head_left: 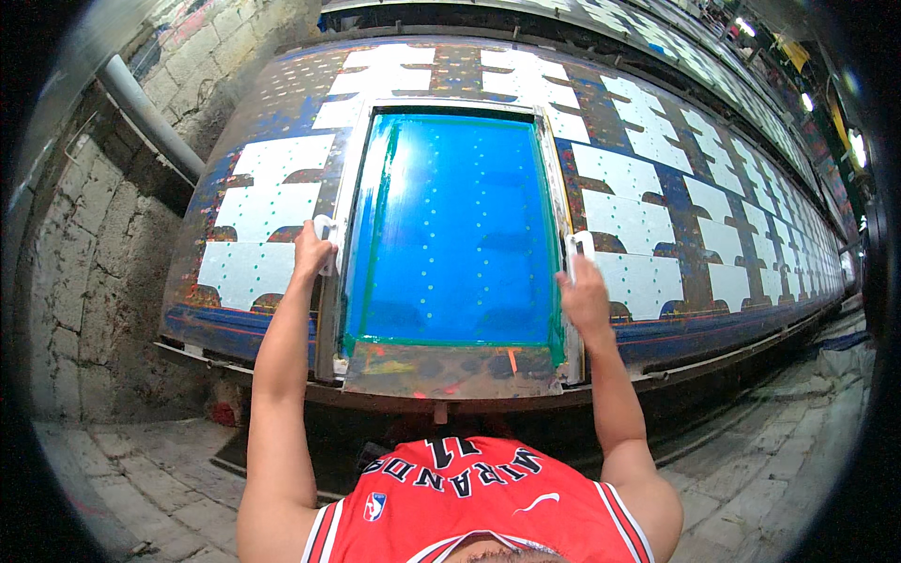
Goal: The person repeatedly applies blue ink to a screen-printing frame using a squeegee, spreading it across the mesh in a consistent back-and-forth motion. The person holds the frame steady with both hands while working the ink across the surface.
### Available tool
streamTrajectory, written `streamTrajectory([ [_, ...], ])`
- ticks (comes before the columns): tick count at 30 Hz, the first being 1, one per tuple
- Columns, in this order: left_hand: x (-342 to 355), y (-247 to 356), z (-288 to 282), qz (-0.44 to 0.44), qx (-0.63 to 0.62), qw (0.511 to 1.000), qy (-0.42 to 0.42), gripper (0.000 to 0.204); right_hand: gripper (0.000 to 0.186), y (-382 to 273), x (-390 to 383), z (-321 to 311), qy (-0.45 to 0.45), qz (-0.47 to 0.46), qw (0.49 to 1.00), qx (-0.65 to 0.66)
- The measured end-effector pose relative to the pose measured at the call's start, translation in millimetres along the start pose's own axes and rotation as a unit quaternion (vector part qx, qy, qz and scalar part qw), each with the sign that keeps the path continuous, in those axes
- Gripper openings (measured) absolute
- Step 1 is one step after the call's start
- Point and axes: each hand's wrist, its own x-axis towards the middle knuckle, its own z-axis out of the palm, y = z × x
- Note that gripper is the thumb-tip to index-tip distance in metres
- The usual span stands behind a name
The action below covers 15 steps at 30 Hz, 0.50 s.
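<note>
A screen-printing frame with a bright blue mesh (450, 225), green-edged and dotted with small pale spots, lies flat on a long printing table (685, 338). My left hand (312, 249) grips a white handle (327, 225) on the frame's left side. At the right side, my right hand (582, 281), slightly blurred, is closed on the other white handle (582, 242). White cut panels (267, 188) lie in rows on both sides of the frame, several with small green dots. A paint-marked strip (450, 371) runs along the frame's near end.
Another long table with white panels (638, 28) runs behind this one. A block wall (99, 225) and a grey pipe (150, 117) stand at the left. Block paving (732, 469) shows below the table's edge, and lights (805, 100) hang at the upper right.
</note>
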Motion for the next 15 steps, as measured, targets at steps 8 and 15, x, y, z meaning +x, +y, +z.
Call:
streamTrajectory([
  [8,2.5,-0.7,0.7,0.012,0.020,1.000,-0.007,0.054,0.071,-130.0,-106.7,-29.4,-0.286,-0.377,0.881,0.021],
  [15,0.8,2.5,-3.7,0.012,-0.025,0.999,-0.016,0.055,0.041,-150.4,-102.4,-13.2,-0.168,-0.274,0.947,-0.024],
])
